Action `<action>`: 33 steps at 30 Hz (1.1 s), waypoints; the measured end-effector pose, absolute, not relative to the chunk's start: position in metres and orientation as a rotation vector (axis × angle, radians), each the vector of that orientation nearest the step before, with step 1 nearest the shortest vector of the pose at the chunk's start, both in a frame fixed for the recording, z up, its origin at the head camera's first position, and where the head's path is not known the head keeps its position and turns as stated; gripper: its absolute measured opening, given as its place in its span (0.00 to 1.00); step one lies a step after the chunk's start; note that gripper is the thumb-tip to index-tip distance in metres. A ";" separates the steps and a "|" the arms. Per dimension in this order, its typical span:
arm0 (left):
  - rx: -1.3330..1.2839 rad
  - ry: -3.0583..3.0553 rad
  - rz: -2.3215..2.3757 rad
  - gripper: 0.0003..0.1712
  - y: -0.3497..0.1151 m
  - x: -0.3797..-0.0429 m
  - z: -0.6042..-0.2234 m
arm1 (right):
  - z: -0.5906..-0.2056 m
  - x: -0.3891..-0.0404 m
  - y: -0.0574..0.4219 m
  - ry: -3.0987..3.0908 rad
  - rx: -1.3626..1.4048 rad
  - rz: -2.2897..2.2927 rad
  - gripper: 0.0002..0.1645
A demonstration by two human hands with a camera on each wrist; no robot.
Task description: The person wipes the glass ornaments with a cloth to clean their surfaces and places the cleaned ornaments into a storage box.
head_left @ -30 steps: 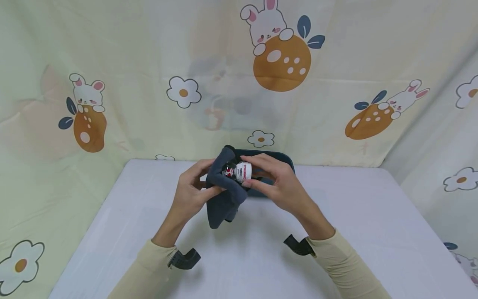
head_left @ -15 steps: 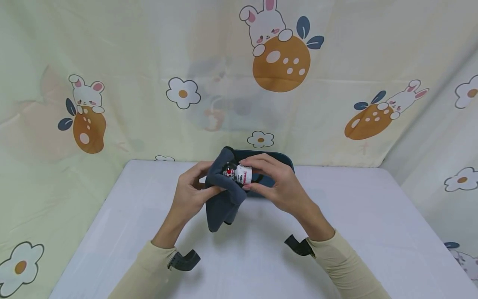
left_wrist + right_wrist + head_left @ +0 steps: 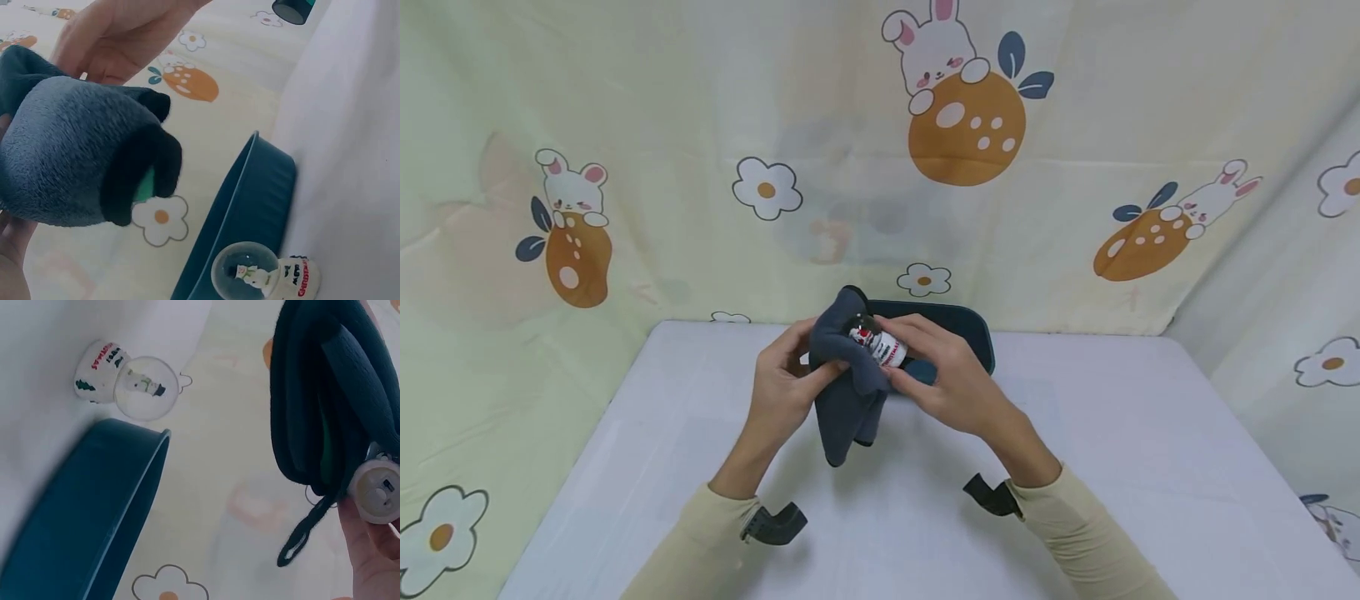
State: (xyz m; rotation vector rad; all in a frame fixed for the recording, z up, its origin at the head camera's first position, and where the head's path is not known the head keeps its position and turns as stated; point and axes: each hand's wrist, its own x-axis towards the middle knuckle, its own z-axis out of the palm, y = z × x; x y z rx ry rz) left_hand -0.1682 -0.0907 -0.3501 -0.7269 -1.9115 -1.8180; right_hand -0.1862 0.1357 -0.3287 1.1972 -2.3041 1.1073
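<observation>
My left hand (image 3: 778,379) grips a blue-grey plush cloth (image 3: 850,408) that hangs in folds above the table. Tucked against the cloth is a small snow globe (image 3: 891,350) with a red-and-white figure in its dome and red lettering on its white base. My right hand (image 3: 955,375) pinches this base between thumb and fingers. Cloth wraps part of the dome. In the right wrist view, the base's round underside (image 3: 378,490) faces the camera, and a hanging loop (image 3: 294,544) dangles from the cloth.
Behind my hands, a dark blue basin (image 3: 973,329) stands on the white table (image 3: 1075,433), near the patterned curtain (image 3: 850,100). Both wrist views show a second snow globe (image 3: 299,280), with a snowman inside, beside the basin; my hands hide it in the head view.
The held snow globe has turned and tilted, its base now pointing down to the right. My right hand has shifted slightly left. My left hand keeps its grip on the cloth.
</observation>
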 end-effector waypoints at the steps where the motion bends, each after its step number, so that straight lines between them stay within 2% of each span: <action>1: -0.718 -1.914 -1.811 0.26 -0.090 -0.168 -0.350 | -0.329 -0.186 0.135 -2.312 1.190 1.118 0.33; 8: -0.749 -1.915 -1.795 0.27 -0.089 -0.167 -0.351 | -0.326 -0.186 0.128 -2.347 1.098 1.179 0.28; 21: -0.806 -1.983 -1.822 0.27 -0.091 -0.167 -0.355 | -0.319 -0.185 0.132 -2.406 1.105 1.275 0.28; 27: -0.821 -1.950 -1.825 0.29 -0.093 -0.175 -0.368 | -0.315 -0.184 0.132 -2.367 1.123 1.285 0.29; 33: -0.794 -1.891 -1.864 0.29 -0.093 -0.180 -0.382 | -0.296 -0.169 0.125 -2.174 1.169 1.283 0.33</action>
